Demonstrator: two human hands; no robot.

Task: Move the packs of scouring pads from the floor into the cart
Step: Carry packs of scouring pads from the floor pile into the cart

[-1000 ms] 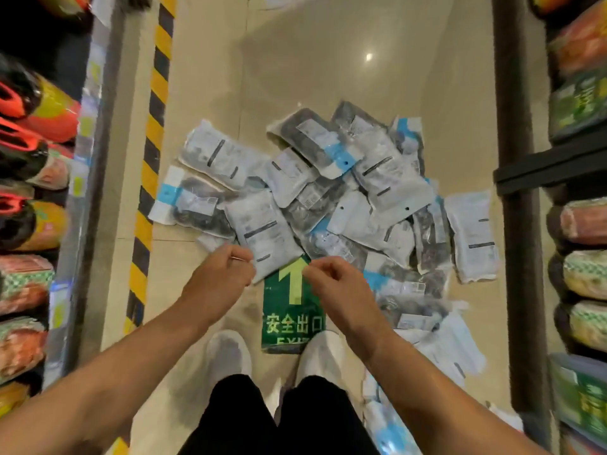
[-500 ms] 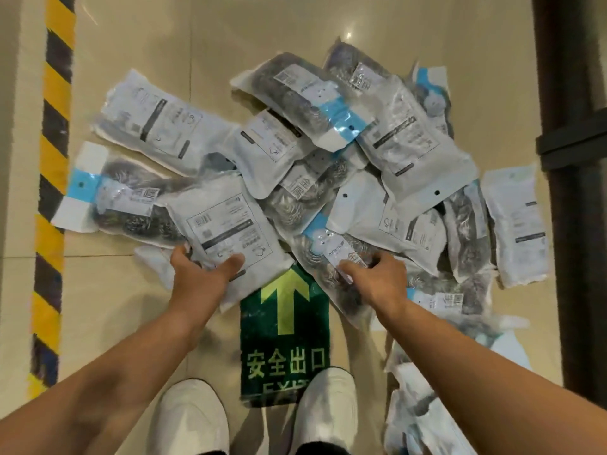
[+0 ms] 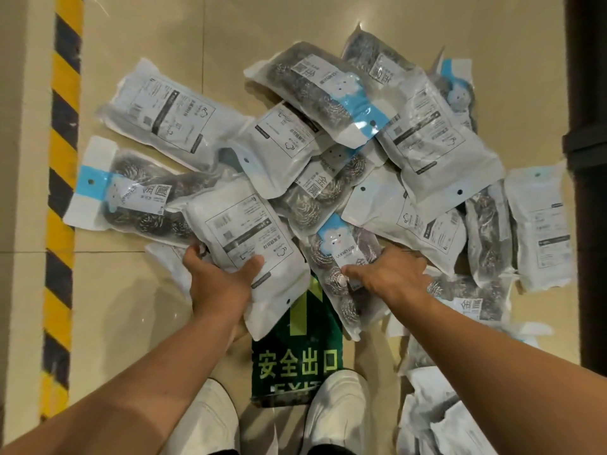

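A: Packs of steel scouring pads lie heaped on the tiled floor, some label side up, some showing the coiled metal through clear plastic. What are the hands doing?

B: In the head view, the left hand grips the near end of a white-backed pack. The thumb lies across its printed face and the fingers curl round its left edge. That pack's near end overlaps the green exit sign stuck to the floor.

A: And the other one?

B: The right hand is closed on a clear-fronted pack with a blue cartoon label. The thumb presses on the label, and the fingers wrap the far right side. The coiled scourers show through, and its near end also reaches over the sign.

A: Where is the rest of the pile?

B: It spreads far and right of both hands. One blue-banded pack sits at the left, beside the yellow-and-black hazard stripe. A lone white pack lies at the right, near a dark shelf upright. More packs lie near right, beside the person's white shoes.

A: Is the cart in view?

B: No, all the packs seen are at floor level.
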